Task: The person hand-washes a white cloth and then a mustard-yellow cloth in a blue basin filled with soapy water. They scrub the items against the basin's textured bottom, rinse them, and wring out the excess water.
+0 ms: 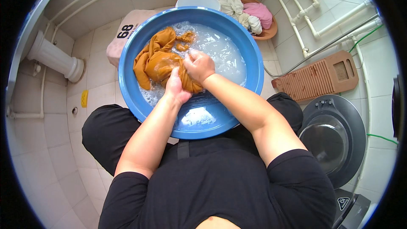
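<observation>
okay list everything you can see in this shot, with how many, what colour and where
basin: one, blue, round, on the tiled floor between the knees, holding soapy water
cloth: one, mustard orange, wet, bunched in the basin's left half
bowl: one, white, behind the basin
tray: one, brown, top right of the basin, holding laundry
laundry: a heap, cream and pink, in the tray
washboard: one, brown, ribbed, on the floor at right
washing machine lid: one, dark grey, round, lower right
stool: one, pink, partly hidden behind the basin's left rim
pipes: several, white, along the wall
left hand: gripping the cloth
right hand: gripping the cloth
</observation>
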### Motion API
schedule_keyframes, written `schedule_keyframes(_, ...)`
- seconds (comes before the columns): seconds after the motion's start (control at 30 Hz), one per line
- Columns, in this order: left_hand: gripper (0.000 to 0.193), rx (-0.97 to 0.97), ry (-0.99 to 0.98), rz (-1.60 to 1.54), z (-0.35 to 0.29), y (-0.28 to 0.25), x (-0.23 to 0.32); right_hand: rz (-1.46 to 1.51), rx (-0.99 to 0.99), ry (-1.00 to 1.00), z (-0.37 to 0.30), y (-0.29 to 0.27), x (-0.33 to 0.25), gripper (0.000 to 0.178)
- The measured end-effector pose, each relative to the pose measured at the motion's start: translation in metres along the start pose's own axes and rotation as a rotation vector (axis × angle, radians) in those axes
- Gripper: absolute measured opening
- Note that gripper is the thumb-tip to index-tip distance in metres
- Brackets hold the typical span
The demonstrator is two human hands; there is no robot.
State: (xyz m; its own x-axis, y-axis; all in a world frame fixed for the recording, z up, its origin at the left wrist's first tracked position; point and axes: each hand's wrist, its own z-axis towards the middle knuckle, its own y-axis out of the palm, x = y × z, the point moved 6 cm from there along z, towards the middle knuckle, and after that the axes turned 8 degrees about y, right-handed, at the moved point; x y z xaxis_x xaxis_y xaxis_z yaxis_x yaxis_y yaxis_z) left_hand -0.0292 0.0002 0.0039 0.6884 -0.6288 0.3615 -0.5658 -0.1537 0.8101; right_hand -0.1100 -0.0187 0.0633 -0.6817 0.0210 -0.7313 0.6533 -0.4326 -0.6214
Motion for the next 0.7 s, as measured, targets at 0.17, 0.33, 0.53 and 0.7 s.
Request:
schedule_keyframes(0.17,0.041,-0.571,0.385,-0.240,0.031,-0.031,-0.003,0.087,-0.053,-0.424,-0.050,-0.010,-0.073,0.019)
schedule_keyframes(0.33,0.037,-0.005,0.086,0.031,0.001,0.000,0.006,0.164,-0.271,0.237,-0.013,0.006,0.038,0.024)
schedule_keyframes(0.53,0.057,-0.569,-0.197,-0.081,-0.034,0.037,0.000,0.248,-0.954,0.580,0.006,-0.018,0.079,0.044)
schedule_keyframes(0.7,0.071,-0.648,-0.319,0.271,-0.039,0.019,-0.021,0.051,-1.238,0.699,-0.010,-0.020,0.019,0.076)
